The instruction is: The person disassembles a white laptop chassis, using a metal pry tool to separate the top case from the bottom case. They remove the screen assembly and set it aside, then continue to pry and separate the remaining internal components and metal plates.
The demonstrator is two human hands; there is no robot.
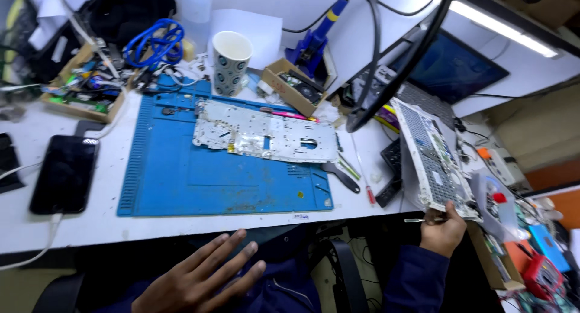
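Keyboard panel [432,159], white and perforated, stands tilted on edge at the right of the frame, its lower corner pinched by the right hand [444,228], whose fingers are closed around that corner together with a thin tool [417,220]; most of those fingers are hidden behind the panel. Left hand [202,277] hovers at the bottom centre with fingers spread and holding nothing, its wrist cut off by the frame edge. A silvery metal backing plate [266,135] lies flat on the blue work mat [181,174] in the middle of the white surface [78,228]. A patterned paper cup [231,60] stands just beyond the mat's far edge. At the left a black phone [63,173] lies screen up with a white cable running off the bottom edge. A red-handled screwdriver [364,174] rests right of the mat. A thick black ring [393,59], blurred and close to the camera, crosses the upper right and covers part of what lies behind it. Clutter in the upper left box [84,89] and the lower right corner is too tangled to make out.
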